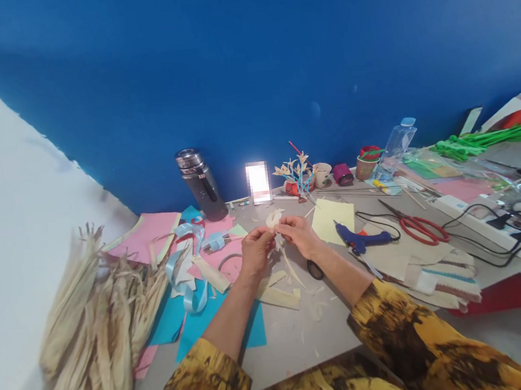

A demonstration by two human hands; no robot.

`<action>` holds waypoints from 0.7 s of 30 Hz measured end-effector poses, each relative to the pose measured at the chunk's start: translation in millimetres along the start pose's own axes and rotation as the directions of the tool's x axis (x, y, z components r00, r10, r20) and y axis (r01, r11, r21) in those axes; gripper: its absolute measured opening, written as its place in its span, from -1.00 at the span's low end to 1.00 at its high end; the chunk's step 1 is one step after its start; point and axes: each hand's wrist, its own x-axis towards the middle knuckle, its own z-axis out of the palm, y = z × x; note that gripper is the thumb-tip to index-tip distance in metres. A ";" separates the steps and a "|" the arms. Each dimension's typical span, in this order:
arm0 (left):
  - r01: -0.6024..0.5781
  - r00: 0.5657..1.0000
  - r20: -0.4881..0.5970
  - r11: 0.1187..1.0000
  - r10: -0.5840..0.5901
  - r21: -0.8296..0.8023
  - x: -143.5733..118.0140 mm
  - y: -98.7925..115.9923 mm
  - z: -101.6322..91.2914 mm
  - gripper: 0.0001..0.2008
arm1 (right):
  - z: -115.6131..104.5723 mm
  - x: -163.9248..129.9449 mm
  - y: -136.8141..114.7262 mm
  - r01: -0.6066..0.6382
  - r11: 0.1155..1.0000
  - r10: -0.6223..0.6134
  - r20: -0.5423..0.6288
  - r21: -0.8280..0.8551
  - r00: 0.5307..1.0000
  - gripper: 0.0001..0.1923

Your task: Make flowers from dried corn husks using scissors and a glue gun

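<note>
Nearest the camera, two forearms in mottled yellow-and-brown sleeves reach out over the table (299,340). To the left, at the table's near corner, lies a heap of dried corn husks (92,324), pale and long. Blue and pink paper sheets (195,326) lie beneath and beside the left forearm, with loose husk strips (278,297) scattered on them and a curl of light blue ribbon (185,271) just to the left.

Above the middle of the table the left hand (256,249) and the right hand (298,233) meet. Both have their grip closed, fingertips pinched on a small pale husk piece (274,219) that is lifted off the table between them; thin husk ends hang down below it. A small dark ring (315,270) lies under the right wrist.

Just right of the right hand sits a yellow paper sheet (334,218), then a blue glue gun (361,240) and red-handled scissors (420,228), with black cables (487,230) beyond.

Farther back, against the blue wall, stand a dark flask (201,185), a small husk-flower arrangement (296,175), several small cups (322,175) and a clear plastic bottle (393,150). At the far right edge, green sticks (482,140) lie in a bundle
</note>
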 end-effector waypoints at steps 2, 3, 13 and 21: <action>-0.016 1.000 -0.005 0.999 0.016 0.033 0.2 -0.9 -0.6 -0.78 | -0.7 -0.2 -0.3 0.010 0.999 -0.010 -0.004 -0.034 1.000 -0.72; -0.024 1.000 -0.008 0.998 0.025 0.053 0.1 -1.3 -0.8 -0.79 | -1.2 -0.1 -0.2 0.015 0.999 -0.016 -0.006 -0.051 1.000 -0.72; -0.053 0.992 -0.099 0.958 0.084 0.282 7.3 15.2 -13.8 -0.79 | -11.3 8.8 5.0 0.015 0.996 -0.025 -0.112 -0.086 0.993 -0.69; -0.039 0.983 -0.155 0.945 0.094 0.324 15.6 26.4 -32.6 -0.78 | -16.7 12.1 1.1 -0.034 0.998 0.039 -0.098 0.048 0.994 -0.61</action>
